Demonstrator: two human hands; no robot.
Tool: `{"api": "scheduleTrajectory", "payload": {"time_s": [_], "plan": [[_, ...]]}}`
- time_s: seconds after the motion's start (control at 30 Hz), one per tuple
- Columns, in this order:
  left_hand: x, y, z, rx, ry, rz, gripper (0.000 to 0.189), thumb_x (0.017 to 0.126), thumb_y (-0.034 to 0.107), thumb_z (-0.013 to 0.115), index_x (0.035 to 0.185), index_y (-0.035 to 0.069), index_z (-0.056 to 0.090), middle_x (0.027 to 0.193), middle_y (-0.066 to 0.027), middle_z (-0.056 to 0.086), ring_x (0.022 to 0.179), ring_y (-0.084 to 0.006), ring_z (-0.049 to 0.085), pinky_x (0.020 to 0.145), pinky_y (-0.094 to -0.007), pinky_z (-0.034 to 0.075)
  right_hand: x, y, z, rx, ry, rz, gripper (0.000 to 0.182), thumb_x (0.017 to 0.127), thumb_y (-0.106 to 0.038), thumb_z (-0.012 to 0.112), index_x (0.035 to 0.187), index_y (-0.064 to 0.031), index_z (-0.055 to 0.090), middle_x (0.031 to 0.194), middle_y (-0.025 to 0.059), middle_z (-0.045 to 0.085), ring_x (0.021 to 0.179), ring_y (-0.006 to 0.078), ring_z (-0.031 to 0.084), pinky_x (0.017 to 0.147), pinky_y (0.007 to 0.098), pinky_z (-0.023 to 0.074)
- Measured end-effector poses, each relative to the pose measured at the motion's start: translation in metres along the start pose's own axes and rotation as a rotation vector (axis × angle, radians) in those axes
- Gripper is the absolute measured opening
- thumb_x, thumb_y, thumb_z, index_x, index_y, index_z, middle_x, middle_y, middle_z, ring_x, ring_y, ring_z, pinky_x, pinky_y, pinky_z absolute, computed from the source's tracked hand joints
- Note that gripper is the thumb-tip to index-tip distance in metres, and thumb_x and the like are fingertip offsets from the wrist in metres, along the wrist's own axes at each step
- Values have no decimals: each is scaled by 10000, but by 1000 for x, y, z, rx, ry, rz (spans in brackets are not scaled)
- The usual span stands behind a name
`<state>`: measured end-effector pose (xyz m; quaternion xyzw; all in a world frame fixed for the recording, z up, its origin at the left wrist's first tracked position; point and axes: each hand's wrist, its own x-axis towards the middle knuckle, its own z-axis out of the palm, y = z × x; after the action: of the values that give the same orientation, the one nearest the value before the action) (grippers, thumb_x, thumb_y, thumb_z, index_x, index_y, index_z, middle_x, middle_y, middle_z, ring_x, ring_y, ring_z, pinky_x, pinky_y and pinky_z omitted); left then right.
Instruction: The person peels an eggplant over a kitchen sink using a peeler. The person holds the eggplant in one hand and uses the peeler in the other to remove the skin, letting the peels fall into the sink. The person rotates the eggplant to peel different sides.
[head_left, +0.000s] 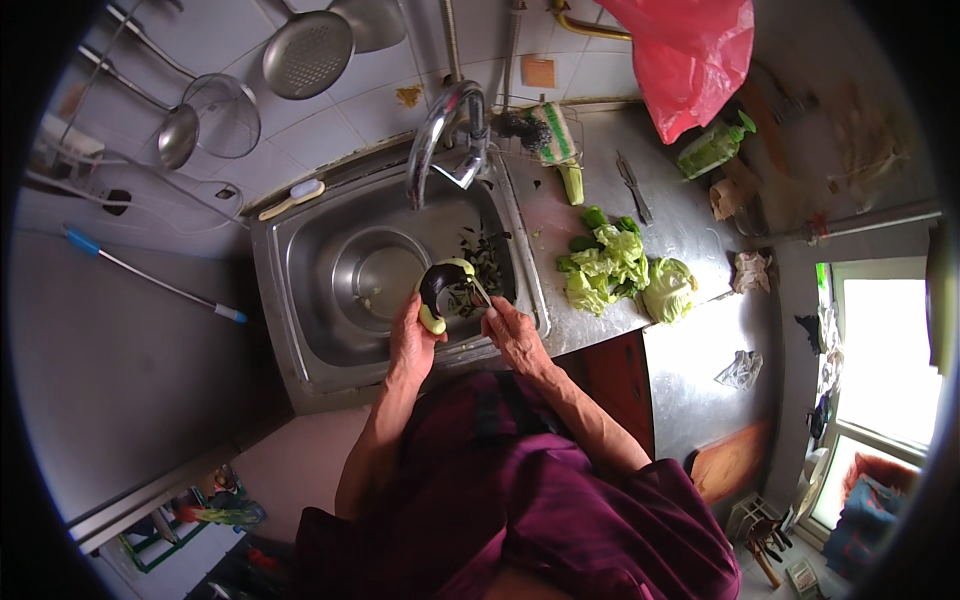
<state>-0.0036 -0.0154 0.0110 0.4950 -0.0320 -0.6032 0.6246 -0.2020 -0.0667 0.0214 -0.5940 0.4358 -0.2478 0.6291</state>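
Over the stainless-steel sink, my left hand holds a curved, partly peeled eggplant. Dark purple skin covers its middle, while pale flesh shows along its edge and at both ends. My right hand grips a slim metal peeling tool against the eggplant's right side; its exact kind is hard to make out. Dark strips of peel lie in the right part of the basin. Small pale scraps rest near the round drain recess.
A chrome faucet arches over the sink's back. On the right counter lie loose lettuce leaves, a pale green head of leafy vegetable, a knife and a wire rack with a sponge. A brush sits on the back rim.
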Motion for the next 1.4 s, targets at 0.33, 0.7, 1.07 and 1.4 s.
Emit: {"api": "scheduleTrajectory", "payload": {"time_s": [0.33, 0.7, 1.07, 1.4], "plan": [[-10, 7, 24, -166, 27, -37, 390, 970, 445, 703, 1195, 131, 650, 875, 18, 652, 572, -68, 541, 419, -215, 376, -4, -24, 16, -161, -158, 46, 369, 1105, -346, 444, 1018, -43, 635, 740, 130, 589, 705, 320, 610, 688, 435, 481], [-20, 8, 19, -72, -48, -28, 456, 985, 441, 685, 1311, 124, 650, 928, 31, 670, 661, -47, 593, 421, -204, 393, -9, -30, 25, -413, -96, -168, 330, 1098, -317, 453, 959, -37, 558, 815, 199, 648, 815, 447, 653, 707, 506, 493], [-23, 10, 24, -85, 35, -62, 432, 982, 418, 698, 1300, 128, 651, 949, 34, 663, 654, -73, 591, 445, -229, 378, -16, -22, 21, -560, -53, -277, 223, 1057, -271, 538, 960, -70, 556, 778, 169, 637, 746, 415, 667, 628, 512, 508], [-19, -9, 21, -204, -52, -14, 407, 1051, 362, 610, 1347, 83, 606, 927, 5, 622, 595, -94, 539, 437, -229, 384, 0, -19, 26, -586, 154, -159, 240, 1053, -282, 552, 953, -65, 566, 809, 191, 673, 758, 426, 672, 608, 522, 499]]}}
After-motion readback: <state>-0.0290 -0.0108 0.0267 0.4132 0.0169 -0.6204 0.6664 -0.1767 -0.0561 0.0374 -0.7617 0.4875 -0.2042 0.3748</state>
